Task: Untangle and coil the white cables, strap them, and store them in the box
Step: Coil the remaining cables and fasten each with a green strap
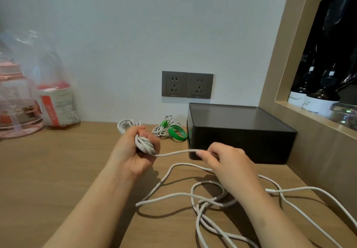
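Note:
My left hand grips a small coil of white cable above the wooden desk. From that coil a taut strand runs right to my right hand, which pinches it between thumb and fingers. The rest of this cable lies in loose tangled loops on the desk under my right forearm. Behind my left hand lies another white coil. A bundled white cable held by a green strap lies by a loose green strap ring. The black box stands at the right with its lid on.
Two grey wall sockets sit above the desk. At the far left stand a pink-capped clear bottle and a red and white packet in clear plastic. A wooden-framed niche with dark bottles bounds the right side.

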### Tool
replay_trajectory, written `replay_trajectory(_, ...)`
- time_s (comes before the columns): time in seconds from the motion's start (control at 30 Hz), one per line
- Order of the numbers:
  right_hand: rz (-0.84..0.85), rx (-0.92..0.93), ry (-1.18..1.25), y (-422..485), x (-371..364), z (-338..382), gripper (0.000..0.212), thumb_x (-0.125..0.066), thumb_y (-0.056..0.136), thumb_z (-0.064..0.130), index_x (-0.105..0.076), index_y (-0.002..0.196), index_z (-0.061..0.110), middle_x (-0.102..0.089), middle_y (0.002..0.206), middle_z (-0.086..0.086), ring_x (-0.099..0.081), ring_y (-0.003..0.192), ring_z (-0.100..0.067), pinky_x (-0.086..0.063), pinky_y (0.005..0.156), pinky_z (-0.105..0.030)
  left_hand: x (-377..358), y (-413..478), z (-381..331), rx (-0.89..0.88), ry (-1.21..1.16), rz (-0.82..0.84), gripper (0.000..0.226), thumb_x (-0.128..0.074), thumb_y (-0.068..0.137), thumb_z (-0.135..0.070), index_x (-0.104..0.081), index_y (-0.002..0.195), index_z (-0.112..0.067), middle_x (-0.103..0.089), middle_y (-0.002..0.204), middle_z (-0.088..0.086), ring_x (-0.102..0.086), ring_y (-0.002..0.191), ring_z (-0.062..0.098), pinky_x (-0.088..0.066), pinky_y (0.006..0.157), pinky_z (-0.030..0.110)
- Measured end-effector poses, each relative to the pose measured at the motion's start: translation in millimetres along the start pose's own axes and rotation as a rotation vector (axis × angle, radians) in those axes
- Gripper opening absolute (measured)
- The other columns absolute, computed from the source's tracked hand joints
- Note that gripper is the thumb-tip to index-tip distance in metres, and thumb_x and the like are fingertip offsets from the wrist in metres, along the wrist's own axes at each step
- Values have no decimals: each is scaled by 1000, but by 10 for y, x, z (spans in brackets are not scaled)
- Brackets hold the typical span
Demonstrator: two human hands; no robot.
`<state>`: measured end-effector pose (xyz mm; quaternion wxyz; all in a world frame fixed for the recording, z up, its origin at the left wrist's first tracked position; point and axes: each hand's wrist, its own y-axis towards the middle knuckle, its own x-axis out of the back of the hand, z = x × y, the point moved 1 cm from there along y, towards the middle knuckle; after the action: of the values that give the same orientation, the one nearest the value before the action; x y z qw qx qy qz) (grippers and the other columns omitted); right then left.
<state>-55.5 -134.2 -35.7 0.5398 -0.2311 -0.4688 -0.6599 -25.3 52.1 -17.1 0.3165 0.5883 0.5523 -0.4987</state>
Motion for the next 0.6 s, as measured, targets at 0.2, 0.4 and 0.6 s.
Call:
replay_trajectory(0.2, -280, -110, 324, 51, 52, -74, 20, -48, 92, 36, -50, 75, 27, -53, 63, 5, -53, 55, -10, -43, 49, -19, 49, 24, 19, -260, 658, -3, 25, -49, 90, -3, -41, 69, -12, -34, 40, -6, -30, 30, 4, -29, 31, 13)
replay_trajectory(0.4, -66, -171, 1040, 3, 87, 90, 22, -44, 96, 24, -61, 89, 12, -45, 49, -1, -37, 37, -9, -33, 36, -19, 43, -93, 150, -422, 1475, 102, 19, -75, 75, -10, -58, 78, -17, -50, 55, -9, -45, 48, 6, -39, 47, 16)
replay_trajectory(0.6, 38, -112, 1075, -10, 113, 134, 25, -46, 94, 23, -68, 88, 13, -43, 50, -3, -31, 38, -8, -26, 36, -18, 44, -89, 208, -538, 1708, 85, 20, -71, 82, -19, -60, 68, -28, -56, 59, -12, -49, 56, 3, -39, 51, 17)
